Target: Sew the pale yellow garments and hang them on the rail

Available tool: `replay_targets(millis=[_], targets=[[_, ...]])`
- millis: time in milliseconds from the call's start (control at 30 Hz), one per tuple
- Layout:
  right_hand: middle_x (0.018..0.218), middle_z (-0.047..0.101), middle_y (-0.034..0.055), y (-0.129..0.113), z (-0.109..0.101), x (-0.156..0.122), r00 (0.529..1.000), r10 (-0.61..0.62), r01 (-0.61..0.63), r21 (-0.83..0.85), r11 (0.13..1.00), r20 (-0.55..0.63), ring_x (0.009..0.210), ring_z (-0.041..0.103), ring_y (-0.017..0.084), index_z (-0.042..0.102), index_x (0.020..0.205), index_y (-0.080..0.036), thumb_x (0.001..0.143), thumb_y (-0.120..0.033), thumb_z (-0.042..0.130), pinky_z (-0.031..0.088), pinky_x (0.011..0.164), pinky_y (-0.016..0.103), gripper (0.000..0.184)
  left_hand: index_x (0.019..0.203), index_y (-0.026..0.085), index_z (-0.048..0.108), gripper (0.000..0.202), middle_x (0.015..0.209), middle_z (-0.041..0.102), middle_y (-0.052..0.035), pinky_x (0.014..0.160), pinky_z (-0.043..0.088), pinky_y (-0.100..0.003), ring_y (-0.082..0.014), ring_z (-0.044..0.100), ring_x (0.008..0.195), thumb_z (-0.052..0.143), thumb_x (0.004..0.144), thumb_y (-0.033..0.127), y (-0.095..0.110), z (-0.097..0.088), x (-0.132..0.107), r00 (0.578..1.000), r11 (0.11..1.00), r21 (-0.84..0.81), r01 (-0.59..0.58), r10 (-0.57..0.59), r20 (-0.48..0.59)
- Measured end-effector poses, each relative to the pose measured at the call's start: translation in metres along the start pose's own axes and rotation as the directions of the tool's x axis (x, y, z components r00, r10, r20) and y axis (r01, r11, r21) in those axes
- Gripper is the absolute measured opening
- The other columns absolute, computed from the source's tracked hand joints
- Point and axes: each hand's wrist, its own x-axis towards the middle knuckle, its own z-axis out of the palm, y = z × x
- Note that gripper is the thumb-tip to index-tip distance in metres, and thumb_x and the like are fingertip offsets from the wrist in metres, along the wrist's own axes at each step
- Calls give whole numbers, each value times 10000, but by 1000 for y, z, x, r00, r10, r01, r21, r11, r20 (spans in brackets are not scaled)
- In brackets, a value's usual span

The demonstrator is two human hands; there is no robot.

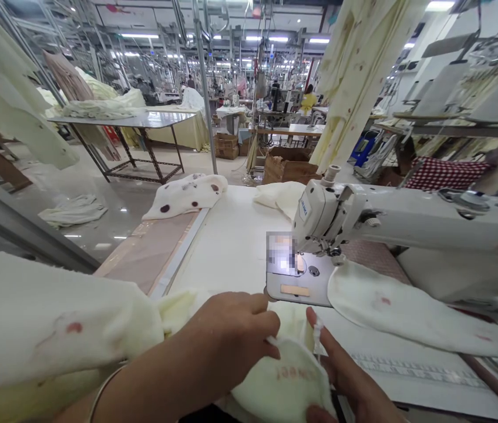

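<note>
A pale cream fabric piece (286,376) with reddish lettering is held in front of me, close to the table's front edge. My left hand (235,332) is closed, its fingers pinching the upper edge of this piece. At its right edge my right hand (348,367) grips the cloth, thumb low on the front and index finger stretched up. A small white strip (318,335) shows beside that index finger; what it is I cannot make out. Just beyond both hands stands the white sewing machine (323,217), its lit metal plate (319,288) partly blurred out.
To the right of the plate lies a long cream fabric piece (399,305), above a printed ruler (416,367). A spotted cloth (187,194) rests at the table's far left corner. Cream fabric (64,317) fills the left side. Further cloth (355,76) hangs above the machine.
</note>
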Motion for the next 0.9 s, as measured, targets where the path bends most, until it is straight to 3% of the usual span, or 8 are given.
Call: replay_targets(millis=[133, 300, 400, 500, 600, 700, 767, 900], targets=[[820, 577, -25, -5, 3, 2, 999, 31, -25, 123, 992, -41, 732, 564, 137, 166, 1419, -380, 783, -324, 628, 478, 744, 267, 788, 705, 171, 518, 149, 770, 548, 4, 591, 325, -251, -143, 484, 673, 650, 764, 204, -3, 11, 4, 999, 998, 66, -12, 15, -43], [1028, 588, 41, 4, -14, 11, 982, -68, 133, 392, 910, -177, 843, 571, 185, 385, 1340, -379, 739, -448, 671, 476, 783, 340, 669, 745, 203, 514, 96, 706, 545, 45, 497, 261, -233, -108, 456, 545, 578, 776, 138, -4, 22, -3, 999, 999, 40, -20, 19, 34], [1178, 587, 49, 15, -41, 16, 933, -51, 271, 604, 750, -355, 903, 603, 226, 534, 1214, -395, 730, -512, 631, 520, 687, 335, 507, 780, 211, 510, 126, 707, 581, 63, 493, 272, -216, -101, 508, 548, 591, 760, 117, -4, 17, -6, 993, 1000, 5, 4, -4, 118], [1227, 573, 55, 11, -58, 18, 853, 110, 308, 662, 683, -510, 1086, 546, 256, 651, 1062, -320, 777, -467, 569, 493, 845, 384, 331, 764, 202, 500, 93, 658, 593, 49, 491, 286, -217, -124, 562, 574, 577, 815, 189, 0, 7, -1, 990, 999, 23, 39, -42, 135], [1026, 653, 64, -14, -52, 18, 880, 190, 249, 763, 597, -436, 1043, 575, 270, 522, 1238, -324, 747, -477, 601, 467, 881, 430, 521, 864, 212, 508, 69, 715, 618, 29, 498, 320, -225, -142, 583, 587, 513, 881, 279, 8, 4, 9, 999, 999, 35, 6, -7, 42], [679, 606, -6, -40, -30, 20, 920, 229, 146, 821, 552, -318, 865, 627, 216, 459, 1284, -339, 771, -429, 622, 490, 808, 365, 545, 1051, 231, 469, 392, 938, 633, -2, 574, 419, -251, -190, 623, 727, 525, 827, 548, 20, 11, 18, 997, 999, -50, -7, 3, -72], [551, 517, -39, -49, -16, 23, 914, 290, 77, 823, 563, -283, 655, 591, 156, 508, 1247, -296, 779, -411, 634, 497, 709, 300, 498, 1023, 226, 488, 477, 917, 640, -4, 589, 453, -278, -209, 632, 721, 536, 772, 629, 27, 19, 24, 999, 998, -61, -27, 25, -41], [420, 256, -97, -39, -11, 20, 896, 375, -37, 800, 599, -240, 378, 252, 57, 652, 1048, -204, 776, -423, 642, 437, 528, 230, 350, 802, 196, 544, 37, 686, 646, 10, 482, 422, -262, -182, 611, 532, 559, 823, 221, 35, 38, 25, 978, 981, 76, -178, 168, 123]])
